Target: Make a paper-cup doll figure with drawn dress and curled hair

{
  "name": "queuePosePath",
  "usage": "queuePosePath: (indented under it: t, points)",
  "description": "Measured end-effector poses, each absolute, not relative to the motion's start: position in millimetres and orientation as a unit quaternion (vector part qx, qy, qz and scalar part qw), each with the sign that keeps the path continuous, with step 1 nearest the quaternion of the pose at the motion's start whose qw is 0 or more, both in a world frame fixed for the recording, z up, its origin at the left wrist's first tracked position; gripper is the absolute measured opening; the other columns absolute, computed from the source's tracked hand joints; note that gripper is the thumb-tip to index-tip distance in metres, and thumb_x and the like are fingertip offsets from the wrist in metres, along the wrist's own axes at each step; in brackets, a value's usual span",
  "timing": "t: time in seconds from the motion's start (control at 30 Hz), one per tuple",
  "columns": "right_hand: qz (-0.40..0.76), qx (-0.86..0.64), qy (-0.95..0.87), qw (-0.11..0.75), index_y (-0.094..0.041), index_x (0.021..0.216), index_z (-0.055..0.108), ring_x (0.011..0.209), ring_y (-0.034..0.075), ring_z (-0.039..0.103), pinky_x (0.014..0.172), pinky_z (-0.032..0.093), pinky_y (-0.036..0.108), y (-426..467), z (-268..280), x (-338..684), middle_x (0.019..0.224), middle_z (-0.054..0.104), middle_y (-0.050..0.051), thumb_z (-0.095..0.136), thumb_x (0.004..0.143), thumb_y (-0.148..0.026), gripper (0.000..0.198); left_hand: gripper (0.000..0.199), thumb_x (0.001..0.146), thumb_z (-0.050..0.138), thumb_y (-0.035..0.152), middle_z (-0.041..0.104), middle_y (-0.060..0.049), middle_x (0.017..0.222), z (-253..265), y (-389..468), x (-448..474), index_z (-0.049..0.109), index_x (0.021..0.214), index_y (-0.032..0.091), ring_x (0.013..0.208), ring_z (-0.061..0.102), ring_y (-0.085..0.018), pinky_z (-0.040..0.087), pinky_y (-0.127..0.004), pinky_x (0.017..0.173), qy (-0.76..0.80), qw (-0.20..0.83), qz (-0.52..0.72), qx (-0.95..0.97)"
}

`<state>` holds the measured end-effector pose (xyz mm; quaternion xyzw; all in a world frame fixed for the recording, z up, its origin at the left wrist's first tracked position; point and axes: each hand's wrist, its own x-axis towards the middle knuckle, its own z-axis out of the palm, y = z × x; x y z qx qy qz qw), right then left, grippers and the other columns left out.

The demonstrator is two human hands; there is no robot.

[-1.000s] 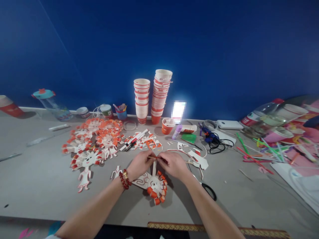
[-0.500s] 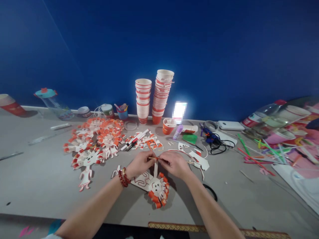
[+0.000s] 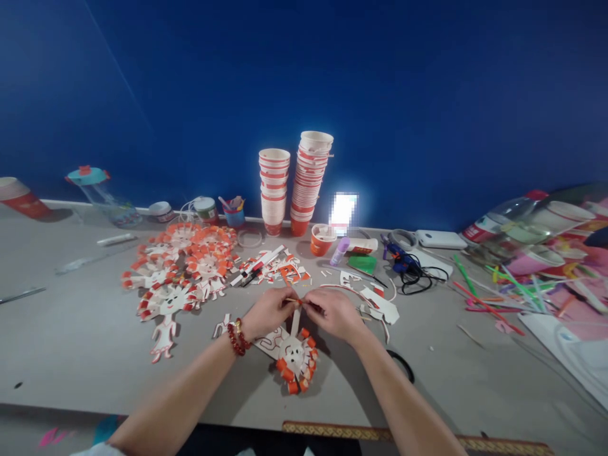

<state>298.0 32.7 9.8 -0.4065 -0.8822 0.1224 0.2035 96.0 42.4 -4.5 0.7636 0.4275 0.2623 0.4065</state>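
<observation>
Head view, left hand (image 3: 266,311) and right hand (image 3: 332,312) pinching a thin stick (image 3: 299,302) together, paper-cup lion (image 3: 295,361) dangling below, near the table's (image 3: 85,342) front edge.

Deep blue wall (image 3: 427,95), long grey table (image 3: 71,342) against it, bright white glare (image 3: 342,209) at the wall's foot

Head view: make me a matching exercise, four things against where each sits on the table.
Things:
1. paper cup stacks
2. scissors
3. finished lion cutouts
4. glue gun

Places:
A. beside the right forearm, partly hidden
B. spread out left of the hands
C. at the blue wall, behind the hands
D. right of the single orange cup, on a black cable

Pairs: 1-C, 2-A, 3-B, 4-D
</observation>
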Motion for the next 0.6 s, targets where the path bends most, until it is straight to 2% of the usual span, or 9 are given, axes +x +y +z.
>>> queuePosePath:
  t: [0.1,0.23,0.6]
  points:
    - [0.095,-0.388,-0.893,0.207,-0.020,0.074,0.057,0.068,0.016,0.054,0.064,0.035,0.026,33.7,8.9,298.2,0.072,0.063,0.002,0.049,0.093,-0.019,0.020,0.013,0.084,0.052,0.027,0.061,0.000,0.071,-5.5,43.0,96.0,0.060,0.080,0.017,0.065,0.054,-0.014,0.041,-0.024,0.063,0.421,0.459,0.273,0.733]
    - [0.060,-0.367,-0.904,0.212,-0.020,0.072,0.055,0.070,0.016,0.053,0.066,0.037,0.027,33.3,9.8,298.0,0.073,0.062,0.003,0.046,0.095,-0.020,0.024,0.024,0.087,0.050,0.038,0.057,0.001,0.067,-7.2,43.8,95.6,0.056,0.077,0.017,0.063,0.053,-0.013,0.042,-0.023,0.061,0.412,0.537,0.278,0.681]
    - [0.059,-0.360,-0.903,0.226,-0.020,0.075,0.057,0.070,0.017,0.055,0.067,0.039,0.028,31.6,8.5,295.6,0.073,0.064,0.004,0.047,0.093,-0.019,0.021,0.013,0.085,0.052,0.026,0.061,0.001,0.070,-9.0,44.1,93.2,0.060,0.081,0.017,0.065,0.055,-0.013,0.041,-0.022,0.062,0.414,0.484,0.275,0.721]
